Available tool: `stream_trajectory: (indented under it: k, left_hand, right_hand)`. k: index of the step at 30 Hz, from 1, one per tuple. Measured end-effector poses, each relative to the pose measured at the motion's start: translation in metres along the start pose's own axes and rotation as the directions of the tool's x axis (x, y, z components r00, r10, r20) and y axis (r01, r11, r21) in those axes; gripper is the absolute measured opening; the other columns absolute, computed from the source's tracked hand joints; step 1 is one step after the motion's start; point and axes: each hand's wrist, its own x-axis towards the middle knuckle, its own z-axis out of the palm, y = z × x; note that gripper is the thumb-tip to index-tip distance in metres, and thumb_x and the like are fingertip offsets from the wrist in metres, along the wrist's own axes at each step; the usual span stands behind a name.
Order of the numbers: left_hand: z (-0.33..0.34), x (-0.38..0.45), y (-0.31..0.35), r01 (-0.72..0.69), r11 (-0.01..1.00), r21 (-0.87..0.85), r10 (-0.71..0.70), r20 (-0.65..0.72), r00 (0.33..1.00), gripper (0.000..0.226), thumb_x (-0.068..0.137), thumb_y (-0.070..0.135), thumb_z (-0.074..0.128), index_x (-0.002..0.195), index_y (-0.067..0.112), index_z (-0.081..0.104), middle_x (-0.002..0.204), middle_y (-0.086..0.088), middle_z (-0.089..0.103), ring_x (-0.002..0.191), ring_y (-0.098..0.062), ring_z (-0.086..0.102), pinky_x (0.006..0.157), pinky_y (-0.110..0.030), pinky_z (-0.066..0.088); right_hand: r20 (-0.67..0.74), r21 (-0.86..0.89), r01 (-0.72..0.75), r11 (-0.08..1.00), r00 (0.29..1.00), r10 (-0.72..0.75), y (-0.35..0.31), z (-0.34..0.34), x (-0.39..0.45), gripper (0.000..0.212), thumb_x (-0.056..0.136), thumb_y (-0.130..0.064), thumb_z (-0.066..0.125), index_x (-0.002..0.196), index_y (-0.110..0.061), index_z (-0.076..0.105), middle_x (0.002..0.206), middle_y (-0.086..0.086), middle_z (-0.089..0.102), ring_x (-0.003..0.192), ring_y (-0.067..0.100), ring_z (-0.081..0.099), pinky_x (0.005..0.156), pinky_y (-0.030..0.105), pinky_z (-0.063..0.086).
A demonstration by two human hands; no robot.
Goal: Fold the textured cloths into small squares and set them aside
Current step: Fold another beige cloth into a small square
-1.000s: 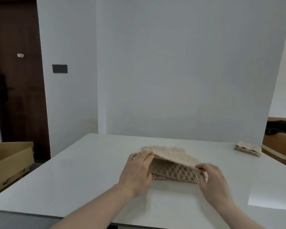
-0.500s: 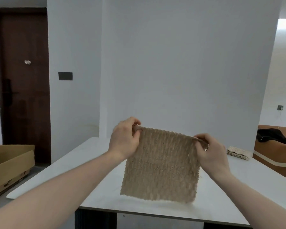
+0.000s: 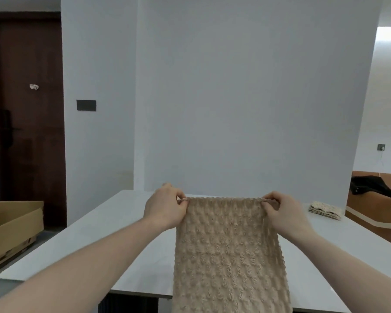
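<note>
Over the white table's (image 3: 122,227) near edge the beige textured cloth (image 3: 228,256) hangs long axis vertical (lower end out of view, probably unfolded), its top corners pinched by the left hand (image 3: 165,207) and right hand (image 3: 284,211), equally near; the folded cloth (image 3: 325,210) sits at the far right corner.

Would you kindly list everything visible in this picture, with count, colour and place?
held cloth: 1, beige, textured, hanging unfolded in front of the table
folded cloths: 1 small stack, beige, far right of the table
table: 1, white, centre
box: 1, brown cardboard, left, beside the table
door: 1, dark brown, left background
wall plate: 1, black, on the wall right of the door
dark garment: 1, black, on brown furniture at far right
left hand: 1, pinching the held cloth's top left corner
right hand: 1, pinching its top right corner
</note>
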Motion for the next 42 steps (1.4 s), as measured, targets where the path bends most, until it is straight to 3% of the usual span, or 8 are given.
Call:
stream_trajectory:
  k: [7,9,13,16,22,30,36,42]
  left_hand:
    - [0.042,0.014,-0.006,0.190,0.980,-0.055,-0.183,0.124,0.975,0.014,0.089,0.040,0.061,0.090,0.034,0.074,0.080,0.013,0.070,0.079,-0.012,0.068,0.065,-0.028,0.050]
    - [0.055,0.021,-0.008,0.233,0.968,-0.089,-0.218,0.155,0.964,0.015,0.089,0.040,0.062,0.089,0.032,0.074,0.083,0.012,0.071,0.082,-0.014,0.068,0.068,-0.028,0.052]
    - [0.079,0.034,-0.012,0.315,0.934,-0.168,-0.273,0.231,0.934,0.021,0.092,0.031,0.057,0.080,0.026,0.074,0.065,0.010,0.074,0.070,-0.013,0.073,0.077,-0.035,0.061]
    - [0.092,0.044,-0.017,0.355,0.906,-0.229,-0.301,0.241,0.923,0.019,0.088,0.026,0.056,0.080,0.026,0.073,0.068,0.011,0.075,0.071,-0.014,0.074,0.077,-0.039,0.063]
    - [0.106,0.055,-0.025,0.325,0.922,-0.210,-0.288,0.189,0.939,0.018,0.092,0.027,0.056,0.095,0.034,0.073,0.091,0.014,0.068,0.083,-0.015,0.067,0.080,-0.034,0.060]
    - [0.105,0.049,-0.038,0.270,0.948,-0.169,-0.231,0.220,0.948,0.014,0.093,0.029,0.061,0.094,0.034,0.075,0.095,0.012,0.071,0.088,-0.012,0.066,0.075,-0.027,0.052]
    - [0.087,0.016,-0.042,0.185,0.972,-0.142,-0.148,0.239,0.960,0.014,0.093,0.029,0.063,0.095,0.031,0.077,0.093,0.015,0.071,0.088,-0.008,0.066,0.078,-0.027,0.054]
    - [0.078,-0.025,-0.048,0.135,0.982,-0.128,-0.094,0.289,0.953,0.009,0.092,0.033,0.066,0.092,0.034,0.075,0.092,0.015,0.070,0.086,-0.004,0.063,0.076,-0.022,0.047]
  right_hand:
    - [0.074,-0.085,-0.067,0.994,0.995,0.074,0.036,0.032,0.010,0.012,0.093,-0.026,0.065,0.087,-0.033,0.073,0.085,-0.016,0.070,0.087,0.012,0.065,0.074,0.035,0.055]
    - [0.080,-0.086,-0.081,0.993,0.993,0.088,0.044,0.041,0.015,0.011,0.093,-0.025,0.066,0.088,-0.032,0.074,0.086,-0.017,0.070,0.089,0.013,0.064,0.075,0.033,0.052]
    - [0.090,-0.076,-0.098,0.992,0.990,0.105,0.057,0.060,0.025,0.011,0.095,-0.024,0.066,0.089,-0.029,0.073,0.086,-0.015,0.069,0.087,0.011,0.063,0.072,0.029,0.047]
    - [0.093,-0.065,-0.117,0.991,0.988,0.122,0.064,0.073,0.032,0.012,0.095,-0.022,0.064,0.090,-0.028,0.073,0.085,-0.013,0.068,0.085,0.012,0.064,0.069,0.029,0.049]
    - [0.085,-0.030,-0.118,0.993,0.989,0.120,0.068,0.089,0.044,0.014,0.097,-0.017,0.062,0.096,-0.024,0.074,0.092,-0.008,0.070,0.088,0.014,0.063,0.074,0.026,0.046]
    - [0.100,0.008,-0.059,0.998,0.993,0.058,0.068,0.084,0.035,0.016,0.095,-0.017,0.062,0.094,-0.025,0.075,0.092,-0.014,0.072,0.091,0.007,0.066,0.078,0.026,0.051]
    - [0.182,-0.011,0.011,1.000,0.983,-0.009,0.065,0.059,0.000,0.018,0.093,-0.018,0.062,0.086,-0.031,0.074,0.083,-0.020,0.071,0.082,-0.006,0.065,0.067,0.017,0.047]
    - [0.242,-0.037,0.075,0.996,0.968,-0.064,0.072,0.041,-0.048,0.017,0.087,-0.020,0.067,0.080,-0.035,0.073,0.081,-0.022,0.071,0.084,-0.006,0.066,0.077,0.015,0.050]
